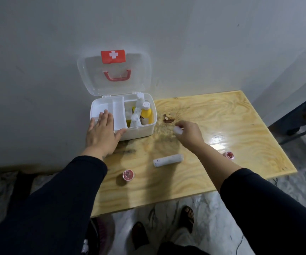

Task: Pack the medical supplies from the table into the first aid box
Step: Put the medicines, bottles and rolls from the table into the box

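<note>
The left hand (pixel 102 131) is lying flat and spread on the open first aid box (pixel 141 130) while the right hand (pixel 189 132) is pinching a small white item (pixel 178 130) above the tabletop (pixel 222 126), risking dropping it short of the crowded bottle compartment

Both arms reached forward in dark long sleeves, forearms partly bare. Left hand (pixel 102 133) lay flat, palm down, fingers spread and extended, thumb splayed out to the right, wrist straight. Right hand (pixel 189 132) was held further right, raised, knuckles up, wrist bent slightly, fingers curled inward with thumb and fingertips pinched on something small and white. The two hands were well apart.
</note>
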Demonstrator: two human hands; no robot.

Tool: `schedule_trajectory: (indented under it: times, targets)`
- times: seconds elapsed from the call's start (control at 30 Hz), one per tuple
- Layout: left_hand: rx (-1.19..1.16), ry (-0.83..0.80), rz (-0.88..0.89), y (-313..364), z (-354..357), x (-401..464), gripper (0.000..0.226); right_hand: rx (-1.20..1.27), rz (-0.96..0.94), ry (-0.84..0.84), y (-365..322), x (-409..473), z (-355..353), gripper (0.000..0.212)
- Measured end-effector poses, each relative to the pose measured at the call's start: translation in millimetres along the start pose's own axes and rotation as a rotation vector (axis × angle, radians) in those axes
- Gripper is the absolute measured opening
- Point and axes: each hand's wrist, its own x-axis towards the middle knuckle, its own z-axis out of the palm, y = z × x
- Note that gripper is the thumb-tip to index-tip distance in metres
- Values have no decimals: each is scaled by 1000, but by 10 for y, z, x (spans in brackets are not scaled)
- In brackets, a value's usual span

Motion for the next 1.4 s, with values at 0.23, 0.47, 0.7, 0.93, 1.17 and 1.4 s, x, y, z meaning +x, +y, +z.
schedule_trajectory:
  times: [0.23,0.47,0.7,0.93,1.17,1.4]
  targets:
    - [-11,-5,3,-5,-18,3,83,-247,-425,-354,-213,-538,89,43]
    - [-22,-17,4,-10,-56,1,82,-311,-363,-407,-123,-657,211,23]
    - [-150,-10,16,-32,-140,8,85,84,-280,-114,-648,-458,-71,25]
    - [-371,38,-172,-224,-219,-64,99,264,-158,-79,-1530,-18,-166,20]
    - [-549,19,-176,-293,-179,-47,105,99,-25,-146,-2001,364,313,27]
    - [-623,42,-140,-300,-242,-79,103,-8,-52,-212,-2151,381,453,36]
